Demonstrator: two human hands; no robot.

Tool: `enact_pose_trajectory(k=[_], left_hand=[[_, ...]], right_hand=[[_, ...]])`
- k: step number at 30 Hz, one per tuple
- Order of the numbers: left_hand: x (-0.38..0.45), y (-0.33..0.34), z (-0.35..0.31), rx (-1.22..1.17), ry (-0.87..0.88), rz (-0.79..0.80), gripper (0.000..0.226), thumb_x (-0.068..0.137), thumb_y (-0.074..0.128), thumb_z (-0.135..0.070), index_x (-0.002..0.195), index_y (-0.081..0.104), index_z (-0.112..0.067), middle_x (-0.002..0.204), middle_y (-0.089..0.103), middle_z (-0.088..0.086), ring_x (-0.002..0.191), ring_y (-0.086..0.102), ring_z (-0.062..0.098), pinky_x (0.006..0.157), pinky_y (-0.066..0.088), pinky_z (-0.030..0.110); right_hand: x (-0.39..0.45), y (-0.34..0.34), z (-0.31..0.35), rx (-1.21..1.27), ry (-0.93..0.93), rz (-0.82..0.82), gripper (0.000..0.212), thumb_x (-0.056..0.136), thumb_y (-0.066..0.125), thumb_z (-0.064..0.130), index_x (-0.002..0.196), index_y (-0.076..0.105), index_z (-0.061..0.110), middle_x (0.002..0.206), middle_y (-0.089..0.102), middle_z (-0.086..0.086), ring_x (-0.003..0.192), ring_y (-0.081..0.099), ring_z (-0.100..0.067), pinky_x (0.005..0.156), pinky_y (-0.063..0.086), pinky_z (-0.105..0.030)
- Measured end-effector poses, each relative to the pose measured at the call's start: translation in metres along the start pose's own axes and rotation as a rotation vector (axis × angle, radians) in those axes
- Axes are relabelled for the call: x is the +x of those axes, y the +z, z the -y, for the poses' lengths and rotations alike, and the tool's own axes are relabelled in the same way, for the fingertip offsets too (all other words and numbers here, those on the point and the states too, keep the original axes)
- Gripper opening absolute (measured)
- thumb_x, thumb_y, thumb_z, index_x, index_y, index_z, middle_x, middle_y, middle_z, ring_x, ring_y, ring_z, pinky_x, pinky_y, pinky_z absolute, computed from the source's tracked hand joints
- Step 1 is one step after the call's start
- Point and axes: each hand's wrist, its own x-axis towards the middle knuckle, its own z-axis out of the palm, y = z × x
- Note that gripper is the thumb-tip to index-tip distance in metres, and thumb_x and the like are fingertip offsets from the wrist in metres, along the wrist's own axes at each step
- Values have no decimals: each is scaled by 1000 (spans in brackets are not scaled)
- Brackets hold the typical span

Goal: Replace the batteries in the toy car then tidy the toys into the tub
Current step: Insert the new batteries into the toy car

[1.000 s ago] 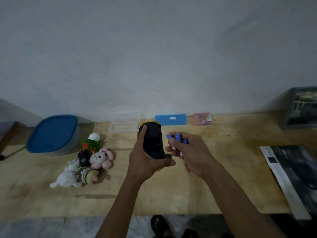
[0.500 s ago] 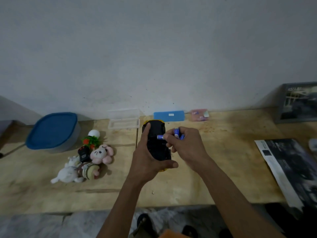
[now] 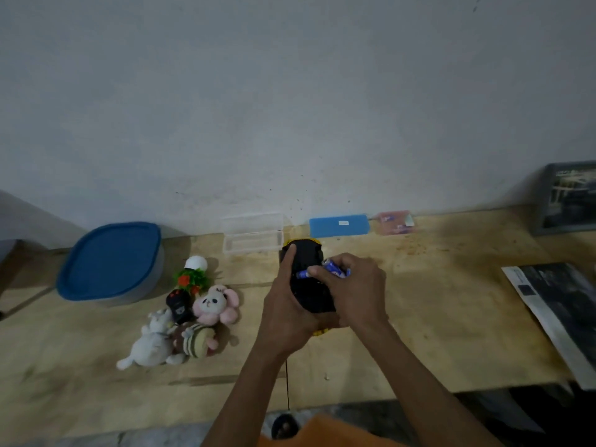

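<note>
The toy car (image 3: 309, 279), a yellow-bodied plastic car turned belly-up so that its black underside faces the camera, is held above the middle of the pale wooden tabletop (image 3: 435, 317), with only slivers of yellow showing at its far end and below the palm. The left hand (image 3: 287, 314) cradles it from the left, its grip curled round the body, one finger laid straight along the left edge. The right hand (image 3: 354, 291) has its grip closed on blue cylindrical batteries (image 3: 335, 270); one battery is pinched at the fingertips and lies across the black underside, the others sit bunched in the fist. Left of the car lies a cluster of small plush toys (image 3: 193, 317): a pink-eared bunny, a white animal, a striped bee, a black figure and a green plant with a white ball. Beyond them stands the round translucent tub (image 3: 111, 261), its blue lid on.
</note>
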Motion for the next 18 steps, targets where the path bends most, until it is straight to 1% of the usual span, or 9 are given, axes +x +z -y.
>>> enact_pose_trajectory(k=[2, 4, 7, 10, 11, 13, 14, 16, 18], left_hand=[[1, -9, 7, 6, -12, -6, 142, 40, 94, -52, 157, 13, -42, 150, 45, -17, 130, 53, 9, 105, 51, 44], [3, -17, 14, 11, -17, -1, 143, 39, 94, -52, 156, 13, -43, 148, 47, -17, 129, 54, 9, 104, 51, 44], [7, -26, 23, -14, -38, 15, 137, 42, 95, -42, 155, 17, -44, 148, 46, -17, 131, 53, 12, 105, 50, 49], [10, -32, 25, -26, -41, 37, 146, 34, 97, -49, 156, 18, -40, 145, 45, -24, 134, 51, 11, 105, 50, 48], [11, -32, 24, -28, -37, 47, 146, 34, 99, -49, 156, 18, -40, 145, 45, -25, 134, 50, 11, 105, 50, 47], [14, -29, 25, -24, -35, 51, 141, 40, 102, -34, 154, 21, -45, 145, 49, -22, 132, 52, 9, 104, 51, 48], [16, -27, 25, -21, -39, 47, 138, 42, 102, -31, 153, 22, -46, 143, 51, -22, 131, 54, 9, 105, 50, 48], [18, -22, 24, -44, -64, 49, 146, 34, 101, -47, 155, 20, -43, 139, 49, -27, 132, 52, 9, 109, 48, 45], [18, -20, 23, -50, -83, 68, 156, 25, 97, -57, 157, 17, -37, 137, 46, -31, 135, 48, 8, 110, 46, 33]], right_hand=[[-3, 10, 4, 15, -7, -15, 23, 78, 82, 32, 73, 63, 19, 63, 56, 13, 60, 57, -1, 51, 38, -6], [-5, 20, 5, 34, -7, -38, 26, 77, 84, 31, 72, 63, 16, 61, 55, 13, 56, 55, 6, 50, 40, -4], [-4, 32, 4, 9, 11, -25, 24, 77, 83, 34, 73, 66, 18, 62, 58, 11, 55, 54, 2, 50, 42, -6], [-1, 39, 0, -42, -24, 6, 23, 78, 82, 34, 75, 69, 15, 66, 61, 6, 59, 56, -3, 51, 43, -9], [1, 40, -1, -44, -40, 15, 22, 78, 82, 33, 76, 71, 14, 68, 64, 4, 61, 58, -5, 54, 46, -12], [8, 43, -2, -40, -83, 36, 20, 77, 83, 32, 78, 74, 13, 74, 69, 1, 68, 63, -12, 64, 53, -25], [12, 44, -3, -46, -95, 49, 20, 76, 83, 32, 79, 75, 14, 76, 71, 0, 71, 64, -13, 66, 54, -28], [18, 42, -5, -63, -90, 86, 20, 76, 83, 33, 78, 74, 16, 77, 71, 1, 71, 63, -12, 67, 53, -26], [24, 39, -8, -61, -59, 147, 21, 75, 84, 33, 76, 73, 15, 75, 70, 2, 69, 64, -10, 64, 53, -25]])
